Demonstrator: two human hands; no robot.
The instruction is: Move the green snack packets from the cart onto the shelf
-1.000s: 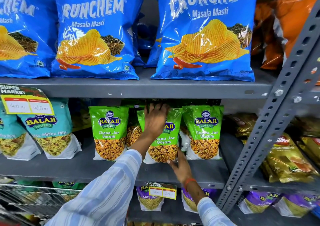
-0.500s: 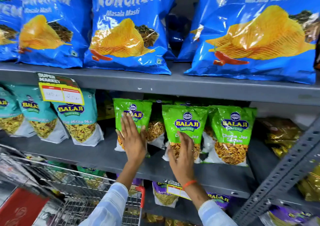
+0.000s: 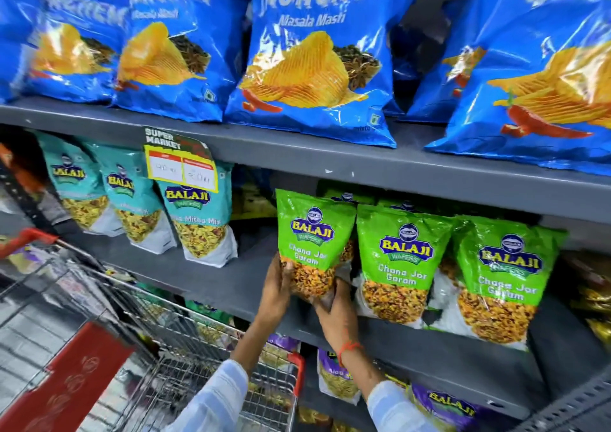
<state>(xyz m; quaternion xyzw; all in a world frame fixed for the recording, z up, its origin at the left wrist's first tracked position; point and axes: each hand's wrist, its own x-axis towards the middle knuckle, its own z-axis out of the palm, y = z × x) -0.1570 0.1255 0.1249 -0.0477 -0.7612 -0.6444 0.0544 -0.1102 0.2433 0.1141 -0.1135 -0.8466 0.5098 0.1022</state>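
**Green packet held at the front edge of the middle shelf**

Item in hand: one green snack packet (image 3: 312, 243), upright, printed "Balaji Wafers, Chana Jor Garam". Its lower part sits between both hands at the front edge of the grey middle shelf (image 3: 231, 286); whether its base touches the shelf cannot be told.

Left hand (image 3: 276, 291): fingers wrapped round the packet's lower left side, gripping it. Striped sleeve (image 3: 215, 395) on that arm.

Right hand (image 3: 337, 316): cupped under the packet's lower right corner, supporting it from below. An orange thread (image 3: 347, 349) circles the wrist.

Same shelf, right of the held packet: two more green packets of the same kind, one (image 3: 400, 263) just beside it and one (image 3: 502, 283) further right, both standing at the front edge. More green packets show behind them, partly hidden.

Same shelf, left part: three teal packets (image 3: 195, 213) in a row, well apart from the green ones, with a bare stretch of shelf between.

Upper shelf (image 3: 330, 164): large blue crisp bags (image 3: 314, 54) along its whole front edge. A yellow price tag (image 3: 180, 167) hangs from its lip above the teal packets.

Lower shelf: purple packets (image 3: 443, 405), partly visible.

Cart (image 3: 185, 342): wire basket with red trim, at lower left, below the left arm. Contents blurred; a green shape shows through the wire.
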